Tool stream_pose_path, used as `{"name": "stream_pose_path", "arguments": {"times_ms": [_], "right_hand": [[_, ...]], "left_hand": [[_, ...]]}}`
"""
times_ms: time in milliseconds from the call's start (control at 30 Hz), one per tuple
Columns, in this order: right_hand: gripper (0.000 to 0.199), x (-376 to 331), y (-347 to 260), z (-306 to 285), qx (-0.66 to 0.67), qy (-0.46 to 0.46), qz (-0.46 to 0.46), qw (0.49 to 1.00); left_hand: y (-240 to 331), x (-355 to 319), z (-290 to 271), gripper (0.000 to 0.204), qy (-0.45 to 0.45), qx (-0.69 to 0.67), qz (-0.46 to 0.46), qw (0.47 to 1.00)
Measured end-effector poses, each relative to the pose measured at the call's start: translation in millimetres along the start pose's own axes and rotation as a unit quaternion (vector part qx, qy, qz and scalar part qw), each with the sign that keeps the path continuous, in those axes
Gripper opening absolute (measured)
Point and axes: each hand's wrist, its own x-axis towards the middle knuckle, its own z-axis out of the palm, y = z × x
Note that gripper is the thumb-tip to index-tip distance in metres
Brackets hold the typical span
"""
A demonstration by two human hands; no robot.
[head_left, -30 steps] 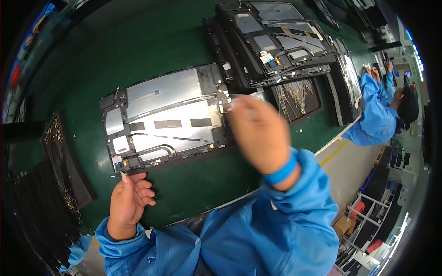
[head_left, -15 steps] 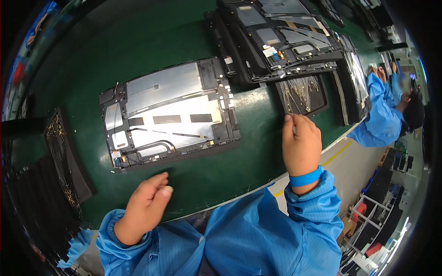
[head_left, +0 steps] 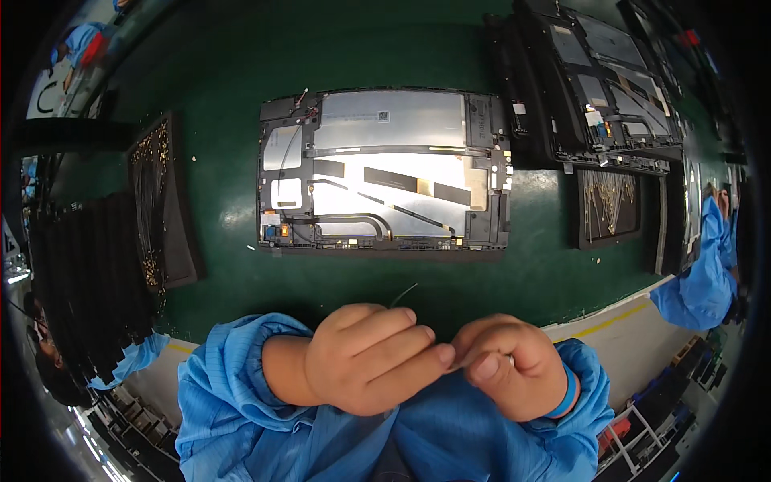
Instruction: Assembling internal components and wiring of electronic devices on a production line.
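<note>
My left hand [head_left: 371,357] and my right hand [head_left: 518,369] meet in front of my body at the table's near edge, both closed with fingertips pinched together. A thin cable [head_left: 404,294] sticks up from behind the fingers of my left hand; the rest of it is hidden in the two hands. Just beyond them an opened flat electronic device [head_left: 389,128] lies on the table, with silver panels, black tape strips and a black frame. A loose black cable curves along its near side.
At the right stands a dark tray of thin gold-ended cables [head_left: 608,202], below stacked opened devices [head_left: 610,80]. On the left lies another foam tray of cables [head_left: 178,241], beside a row of black panels [head_left: 88,273]. A co-worker's blue sleeve [head_left: 695,281] shows at far right.
My right hand has come away from the right-hand cable tray and joined my left hand in front of me. Both hands have closed. The whole view has swung, shifting the device rightward in the picture.
</note>
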Motion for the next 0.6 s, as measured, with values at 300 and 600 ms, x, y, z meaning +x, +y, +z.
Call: {"name": "stream_pose_path", "arguments": {"times_ms": [300, 600], "right_hand": [[0.032, 42, 41, 4, 0.137, 0.390, -0.012, 0.910], [0.030, 50, 74, -4, -0.112, 0.371, -0.236, 0.891]], "left_hand": [[-39, 7, 28, 0.025, -0.147, 0.168, -0.123, 0.967], [-35, 9, 26, 0.027, -0.152, 0.174, -0.149, 0.962]]}}
